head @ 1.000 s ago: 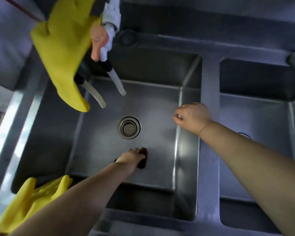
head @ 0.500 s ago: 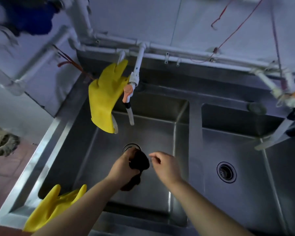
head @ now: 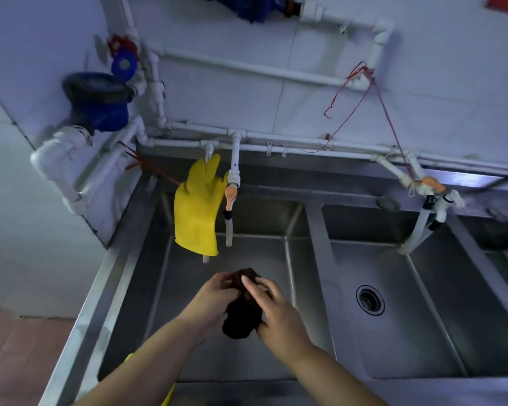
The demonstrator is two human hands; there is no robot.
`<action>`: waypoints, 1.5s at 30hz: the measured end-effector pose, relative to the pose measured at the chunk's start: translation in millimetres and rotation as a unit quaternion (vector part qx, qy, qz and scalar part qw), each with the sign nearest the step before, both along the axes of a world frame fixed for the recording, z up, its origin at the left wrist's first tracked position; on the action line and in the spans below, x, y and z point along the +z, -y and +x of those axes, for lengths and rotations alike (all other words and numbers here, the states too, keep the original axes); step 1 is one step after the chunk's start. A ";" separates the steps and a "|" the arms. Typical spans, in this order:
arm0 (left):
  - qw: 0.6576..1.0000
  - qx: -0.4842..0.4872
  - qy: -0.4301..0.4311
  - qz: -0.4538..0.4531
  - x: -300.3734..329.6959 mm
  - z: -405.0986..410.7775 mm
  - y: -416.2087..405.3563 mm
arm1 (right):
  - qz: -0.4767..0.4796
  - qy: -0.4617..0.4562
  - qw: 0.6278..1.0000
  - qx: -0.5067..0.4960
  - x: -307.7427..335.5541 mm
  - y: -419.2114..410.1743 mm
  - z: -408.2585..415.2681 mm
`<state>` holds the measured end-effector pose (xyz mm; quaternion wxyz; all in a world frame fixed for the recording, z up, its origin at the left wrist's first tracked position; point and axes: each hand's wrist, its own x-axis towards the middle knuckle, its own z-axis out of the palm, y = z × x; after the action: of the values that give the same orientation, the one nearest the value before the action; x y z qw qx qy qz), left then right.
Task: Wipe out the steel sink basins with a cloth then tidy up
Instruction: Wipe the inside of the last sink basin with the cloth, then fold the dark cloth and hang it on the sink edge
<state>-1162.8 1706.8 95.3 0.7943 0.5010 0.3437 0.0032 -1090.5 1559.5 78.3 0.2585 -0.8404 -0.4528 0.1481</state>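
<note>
A dark, bunched cloth [head: 241,313] hangs above the left steel sink basin [head: 165,288], held between both hands. My left hand [head: 213,300] grips its upper left side. My right hand [head: 276,307] holds its right side, with fingers curled round the top and the thumb under the lower edge. The left basin's drain is hidden behind my hands. The middle basin [head: 417,317] lies to the right with its round drain [head: 370,299] showing.
A yellow rubber glove [head: 198,212] hangs from the white pipe beside an orange-handled tap [head: 230,197]. Another yellow glove [head: 167,398] peeks out under my left forearm. A second tap [head: 430,186] stands over the middle basin. Blue water meter [head: 97,98] on the wall.
The cloth has come up off the left basin floor in my left hand. My right hand left the divider and took hold of it too. The view tilted up to the wall.
</note>
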 end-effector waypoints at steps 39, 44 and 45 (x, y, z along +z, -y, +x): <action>0.974 -0.200 0.068 0.082 51.9 27.6 89.0 | 0.220 -0.247 0.877 -0.350 57.9 109.2 -4.7; 0.928 -0.320 0.072 0.175 62.5 68.0 193.2 | 0.249 -0.218 0.852 -0.406 66.4 212.0 23.8; 0.908 -0.347 0.066 0.226 61.9 78.7 220.8 | 0.255 -0.216 0.846 -0.416 67.6 238.3 30.2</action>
<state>-1084.1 1485.9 157.2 0.6319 0.7532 0.0852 -0.1618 -1060.3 1321.2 145.9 0.5924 -0.8012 -0.0154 0.0832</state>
